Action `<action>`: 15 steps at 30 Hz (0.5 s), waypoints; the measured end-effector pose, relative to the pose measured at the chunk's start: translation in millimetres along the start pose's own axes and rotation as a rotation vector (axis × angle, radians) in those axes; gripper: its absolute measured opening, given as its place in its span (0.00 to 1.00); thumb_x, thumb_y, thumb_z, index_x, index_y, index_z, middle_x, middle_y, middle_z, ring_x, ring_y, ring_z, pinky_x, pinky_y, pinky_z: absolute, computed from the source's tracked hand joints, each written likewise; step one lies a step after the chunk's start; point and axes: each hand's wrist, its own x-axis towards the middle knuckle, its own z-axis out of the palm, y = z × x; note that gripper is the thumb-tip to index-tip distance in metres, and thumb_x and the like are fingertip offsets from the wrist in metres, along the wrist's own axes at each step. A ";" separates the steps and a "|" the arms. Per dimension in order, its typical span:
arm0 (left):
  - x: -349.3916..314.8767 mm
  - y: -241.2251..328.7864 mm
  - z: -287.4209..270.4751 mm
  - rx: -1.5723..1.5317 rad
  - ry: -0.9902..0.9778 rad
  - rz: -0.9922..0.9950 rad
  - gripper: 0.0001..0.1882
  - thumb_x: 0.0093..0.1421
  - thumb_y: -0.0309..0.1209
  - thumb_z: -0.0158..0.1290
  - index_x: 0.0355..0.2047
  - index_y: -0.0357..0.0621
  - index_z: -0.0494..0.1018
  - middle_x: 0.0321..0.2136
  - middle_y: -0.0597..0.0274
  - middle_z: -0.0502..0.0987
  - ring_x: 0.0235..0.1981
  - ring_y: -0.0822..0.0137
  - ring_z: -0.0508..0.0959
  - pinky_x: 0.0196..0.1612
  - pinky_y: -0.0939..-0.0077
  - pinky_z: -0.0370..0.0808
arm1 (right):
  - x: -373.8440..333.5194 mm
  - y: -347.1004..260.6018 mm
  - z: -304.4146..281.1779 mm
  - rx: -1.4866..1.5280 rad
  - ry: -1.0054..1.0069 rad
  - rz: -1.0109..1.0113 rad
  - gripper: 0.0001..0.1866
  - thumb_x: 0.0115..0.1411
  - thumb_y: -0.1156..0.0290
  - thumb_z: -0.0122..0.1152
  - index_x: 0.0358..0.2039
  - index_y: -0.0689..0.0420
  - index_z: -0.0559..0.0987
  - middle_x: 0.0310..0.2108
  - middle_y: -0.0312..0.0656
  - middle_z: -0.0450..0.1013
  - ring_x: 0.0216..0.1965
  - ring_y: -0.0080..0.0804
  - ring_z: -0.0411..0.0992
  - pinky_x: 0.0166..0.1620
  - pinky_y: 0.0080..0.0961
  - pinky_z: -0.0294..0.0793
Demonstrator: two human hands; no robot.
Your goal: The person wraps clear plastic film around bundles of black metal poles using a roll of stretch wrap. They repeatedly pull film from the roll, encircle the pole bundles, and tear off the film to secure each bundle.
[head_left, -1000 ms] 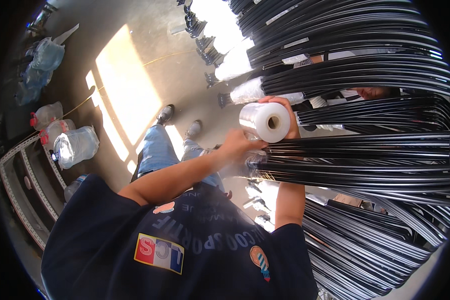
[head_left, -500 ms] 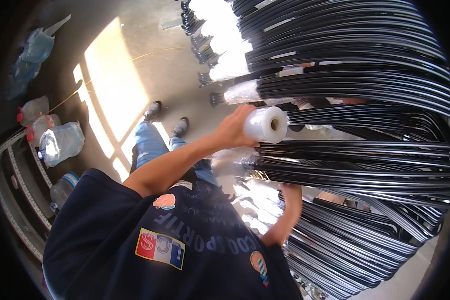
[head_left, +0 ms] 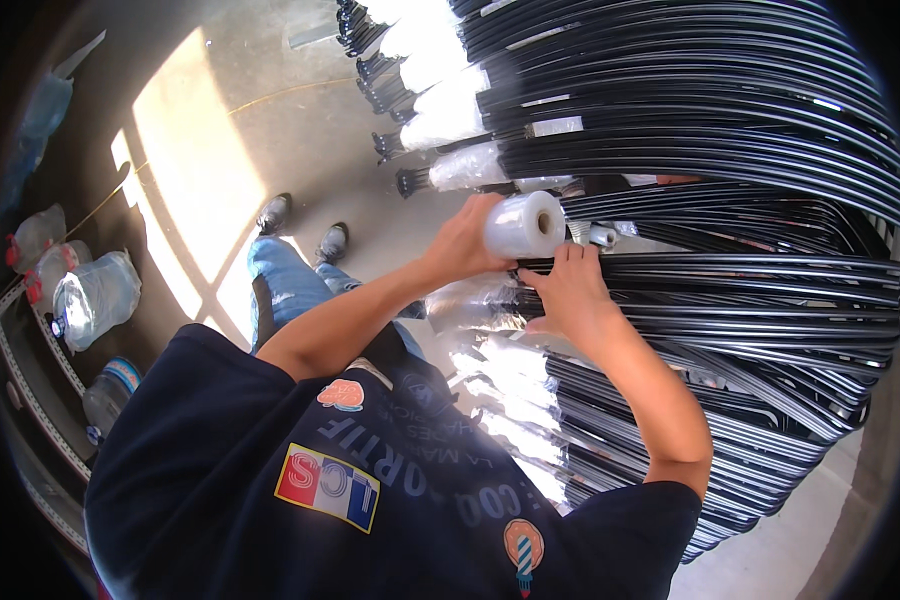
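Observation:
My left hand (head_left: 462, 240) grips a roll of clear plastic film (head_left: 516, 226), its cardboard core facing right. Just below the roll lies a bundle of long black tubes (head_left: 740, 285), its left end wrapped in clear film (head_left: 465, 302). My right hand (head_left: 570, 295) rests over this bundle beside the wrapped part, palm down. Its fingers are stretched out and apart, with the fingertips close to the roll's lower right edge. Whether the right fingertips touch the film is too unclear to tell.
More black tube bundles (head_left: 670, 95) with wrapped ends stack beyond, and others (head_left: 650, 430) lie nearer. On the left, large clear plastic bottles (head_left: 98, 298) stand by a metal rack (head_left: 65, 360). A yellow cord (head_left: 270, 98) crosses the sunlit floor.
My right hand has come up from beneath the bundle, where it was hidden, and now lies on top of it by the roll. My left hand still holds the roll in nearly the same place.

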 end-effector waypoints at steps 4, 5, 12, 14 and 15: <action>3.5 -9.5 3.2 0.004 0.003 -0.005 0.41 0.30 0.34 0.64 0.46 0.43 0.58 0.41 0.50 0.65 0.42 0.48 0.67 0.43 0.62 0.67 | 13.2 5.9 2.6 0.034 -0.099 -0.016 0.33 0.37 0.41 0.59 0.46 0.37 0.71 0.37 0.49 0.65 0.45 0.44 0.60 0.49 0.41 0.54; 4.6 -11.1 3.4 0.001 0.002 0.005 0.41 0.30 0.34 0.64 0.46 0.42 0.58 0.41 0.49 0.65 0.42 0.48 0.67 0.43 0.62 0.67 | 14.4 6.1 2.1 0.036 -0.118 -0.013 0.34 0.37 0.41 0.60 0.47 0.37 0.70 0.37 0.49 0.65 0.46 0.44 0.59 0.48 0.42 0.55; 6.2 -16.5 7.2 -0.010 -0.030 -0.062 0.43 0.31 0.36 0.64 0.48 0.40 0.57 0.44 0.48 0.64 0.46 0.50 0.66 0.46 0.65 0.65 | -0.9 4.2 5.5 0.167 0.142 -0.126 0.29 0.45 0.61 0.63 0.50 0.32 0.66 0.43 0.53 0.60 0.47 0.49 0.58 0.49 0.49 0.55; 5.3 -16.4 10.5 -0.016 -0.016 -0.025 0.43 0.30 0.35 0.64 0.48 0.39 0.57 0.43 0.48 0.64 0.45 0.49 0.65 0.46 0.64 0.64 | -2.4 5.4 13.0 0.144 0.140 -0.158 0.28 0.45 0.60 0.62 0.49 0.31 0.67 0.44 0.52 0.60 0.49 0.49 0.57 0.50 0.50 0.53; 4.1 -18.3 12.6 -0.022 0.013 0.007 0.42 0.29 0.35 0.65 0.47 0.39 0.58 0.42 0.47 0.64 0.44 0.49 0.65 0.46 0.64 0.64 | -3.0 5.5 15.7 0.132 0.139 -0.174 0.27 0.45 0.59 0.62 0.49 0.31 0.68 0.44 0.52 0.60 0.49 0.49 0.56 0.51 0.50 0.52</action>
